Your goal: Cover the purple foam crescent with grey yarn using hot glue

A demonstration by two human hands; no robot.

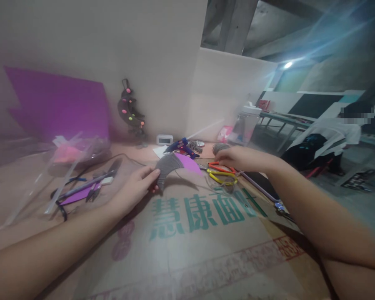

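Observation:
My left hand (pixel 136 184) pinches the lower end of a curved crescent piece (pixel 168 166), grey along its wrapped part and purple at the far tip, lying on a printed cardboard sheet (pixel 206 233). My right hand (pixel 236 158) reaches to the far right of the table, fingers curled near red-handled scissors (pixel 221 167) and yellow-handled scissors (pixel 222 178), close to a grey cord spool (pixel 219 147). Whether it grips anything is hidden.
A blue glue gun (pixel 180 146) lies behind the crescent. A dark decorated crescent (pixel 130 110) leans on the wall beside a purple sheet (pixel 59 102). Tools and clear bags (pixel 78 166) lie at left. A seated person (pixel 328 139) is at right.

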